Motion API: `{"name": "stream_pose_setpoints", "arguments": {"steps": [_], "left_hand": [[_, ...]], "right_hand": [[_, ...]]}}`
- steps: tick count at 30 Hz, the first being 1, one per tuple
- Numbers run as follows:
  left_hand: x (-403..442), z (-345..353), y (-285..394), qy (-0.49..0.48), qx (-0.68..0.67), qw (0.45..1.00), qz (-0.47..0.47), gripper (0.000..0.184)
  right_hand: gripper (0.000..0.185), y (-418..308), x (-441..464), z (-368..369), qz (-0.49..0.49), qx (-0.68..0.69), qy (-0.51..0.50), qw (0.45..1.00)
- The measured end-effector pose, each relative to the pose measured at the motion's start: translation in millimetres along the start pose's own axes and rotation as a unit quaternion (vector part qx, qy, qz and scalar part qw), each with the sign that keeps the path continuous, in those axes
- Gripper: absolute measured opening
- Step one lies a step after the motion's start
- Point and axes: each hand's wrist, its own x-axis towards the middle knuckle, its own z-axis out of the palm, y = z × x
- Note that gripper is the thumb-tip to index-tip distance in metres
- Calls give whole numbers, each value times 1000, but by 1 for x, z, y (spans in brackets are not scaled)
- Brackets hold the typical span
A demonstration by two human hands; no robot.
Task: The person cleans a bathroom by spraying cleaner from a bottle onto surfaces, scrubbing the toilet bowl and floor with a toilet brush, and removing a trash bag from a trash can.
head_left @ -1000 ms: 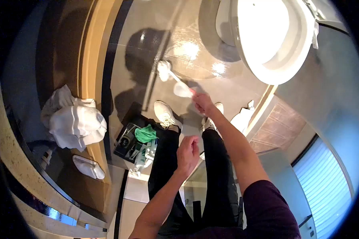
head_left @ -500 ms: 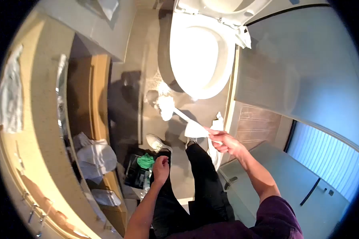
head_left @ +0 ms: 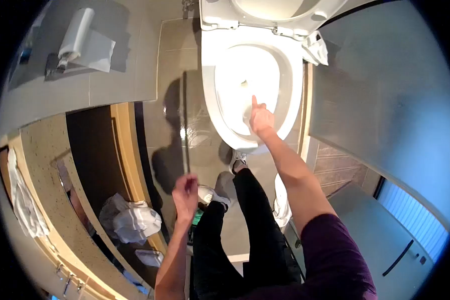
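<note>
My right hand [head_left: 262, 120] reaches over the front of a white toilet bowl [head_left: 291, 107]. Its index finger points forward into the bowl, while the other fingers are curled. Glare on the white surface hides what they hold, if anything. The seat and lid [head_left: 330, 6] are raised. My left hand [head_left: 186, 197] hangs above the floor beside my left knee, its fingers curled in and slightly blurred, with nothing visible in them.
A paper roll [head_left: 77, 35] hangs on the wall at upper left. White cloths [head_left: 137, 225] lie on the wooden shelf at left. Glass panels [head_left: 385, 80] stand at right. A white bag [head_left: 315, 49] is beside the toilet, and a green item [head_left: 197, 217] shows behind my left wrist.
My right hand has moved forward from beside my leg to over the bowl. The white brush-like thing and white piece it held over the floor no longer show there. My left hand is slightly higher.
</note>
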Motion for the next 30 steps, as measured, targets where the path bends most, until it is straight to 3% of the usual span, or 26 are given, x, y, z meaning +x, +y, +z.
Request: {"name": "stream_pose_setpoints", "arguments": {"steps": [3, 5, 6, 7, 9, 11, 14, 15, 16, 21, 24, 30], "left_hand": [[75, -11, 126, 43, -44, 990, 126, 18], [123, -25, 226, 114, -39, 974, 191, 18], [167, -20, 269, 145, -92, 931, 321, 15], [190, -33, 321, 135, -173, 925, 311, 14], [225, -35, 431, 191, -44, 901, 388, 20], [279, -31, 515, 114, -68, 891, 435, 26], [357, -11, 601, 1, -3, 921, 389, 30], [384, 1, 617, -158, 29, 949, 271, 32], [403, 11, 627, -310, 64, 938, 143, 34], [462, 67, 629, -376, 222, 899, 46, 31], [474, 84, 637, -370, 256, 892, 41, 31], [497, 113, 650, -368, 308, 876, 52, 30]], "right_hand": [[67, 0, 22, -26, 23, 40, -52, 998], [64, 19, 13, -37, 6, 118, 27, 993], [64, 32, 9, -47, -14, 134, 31, 990], [64, 39, -13, -61, -12, 140, 39, 989], [61, 58, -60, -77, -11, 194, 62, 979], [61, 63, -93, -99, 3, 219, 77, 973], [61, 61, -120, -122, 29, 254, 8, 967], [62, 60, -123, -122, 24, 277, 3, 961], [62, 61, -123, -122, 20, 301, -2, 953], [62, 52, -128, -116, 55, 343, -25, 937], [61, 45, -138, -106, 49, 386, -16, 921], [60, 5, -156, -117, 148, 413, -74, 896]]}}
